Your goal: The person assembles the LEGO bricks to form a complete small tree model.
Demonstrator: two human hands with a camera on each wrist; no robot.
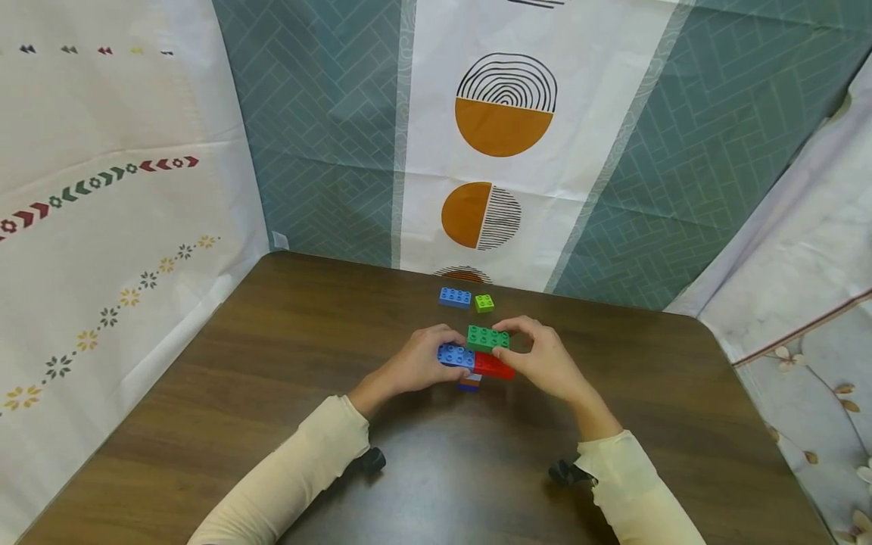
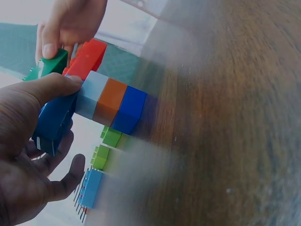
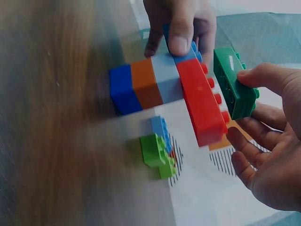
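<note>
Green brick (image 1: 487, 338) is pinched above red brick (image 1: 493, 366) by right hand (image 1: 546, 362); adjoining blue brick (image 1: 455, 356), seemingly for steadiness, by left hand (image 1: 421, 360).

The left hand (image 2: 12, 134) grips a blue brick (image 2: 54, 120) beside a red brick (image 2: 88, 59).

Brown table (image 1: 647, 371), teal and white backdrop (image 1: 320, 113), printed left cloth (image 1: 102, 113), floral right cloth (image 1: 811, 356)

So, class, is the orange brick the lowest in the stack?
No: in the right wrist view, the dark blue brick sits below the orange brick.
</note>
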